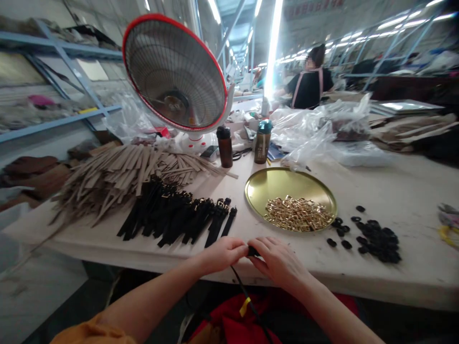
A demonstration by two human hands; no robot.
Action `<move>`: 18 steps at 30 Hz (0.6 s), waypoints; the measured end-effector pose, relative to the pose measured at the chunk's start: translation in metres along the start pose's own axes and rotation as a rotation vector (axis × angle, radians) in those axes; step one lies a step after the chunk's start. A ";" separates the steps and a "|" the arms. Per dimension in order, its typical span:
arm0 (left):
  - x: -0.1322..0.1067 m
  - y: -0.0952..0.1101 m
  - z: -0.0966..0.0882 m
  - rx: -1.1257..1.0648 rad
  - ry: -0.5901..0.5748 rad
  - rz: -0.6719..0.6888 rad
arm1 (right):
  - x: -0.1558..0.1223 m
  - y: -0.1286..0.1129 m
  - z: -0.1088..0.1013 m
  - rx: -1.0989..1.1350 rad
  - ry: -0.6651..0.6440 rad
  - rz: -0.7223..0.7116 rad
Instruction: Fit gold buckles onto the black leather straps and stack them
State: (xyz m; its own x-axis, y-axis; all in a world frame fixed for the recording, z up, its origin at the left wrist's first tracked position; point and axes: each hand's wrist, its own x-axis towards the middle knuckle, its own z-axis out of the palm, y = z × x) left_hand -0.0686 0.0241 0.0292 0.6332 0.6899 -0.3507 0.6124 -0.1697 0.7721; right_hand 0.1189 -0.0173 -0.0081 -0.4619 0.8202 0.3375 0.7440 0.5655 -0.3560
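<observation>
My left hand (225, 252) and my right hand (278, 260) meet at the table's front edge, both pinched on the end of a thin black strap (247, 298). The strap hangs down toward my lap and carries a small yellow tag. Just beyond my hands lies a row of finished black straps with gold buckles (179, 217). To the right stands a round gold tray (283, 184) holding a heap of gold buckles (297, 213). A scatter of small black loops (375, 236) lies right of the tray.
A pile of tan strips (118, 177) covers the left of the table. A red-rimmed fan (175, 74), two bottles (225, 145) and clear plastic bags (319, 126) stand behind. A person in black works at the far side. Blue shelving runs along the left.
</observation>
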 end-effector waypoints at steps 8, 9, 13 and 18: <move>0.028 -0.096 -0.042 0.829 0.778 0.066 | -0.057 0.028 0.007 0.137 0.247 0.413; 0.028 -0.102 -0.042 0.871 0.759 0.095 | -0.081 0.031 0.005 0.125 0.278 0.476; 0.032 -0.098 -0.041 0.937 0.818 0.194 | -0.200 0.038 -0.017 0.079 0.555 0.963; 0.073 -0.032 -0.005 0.932 0.601 0.550 | -0.345 0.008 -0.044 0.209 1.074 1.545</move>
State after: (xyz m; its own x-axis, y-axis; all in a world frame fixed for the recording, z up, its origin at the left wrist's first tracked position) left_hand -0.0445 0.0839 -0.0188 0.7460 0.5404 0.3891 0.5929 -0.8051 -0.0186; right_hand 0.3051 -0.2996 -0.0887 0.9787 0.2011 -0.0409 0.0540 -0.4448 -0.8940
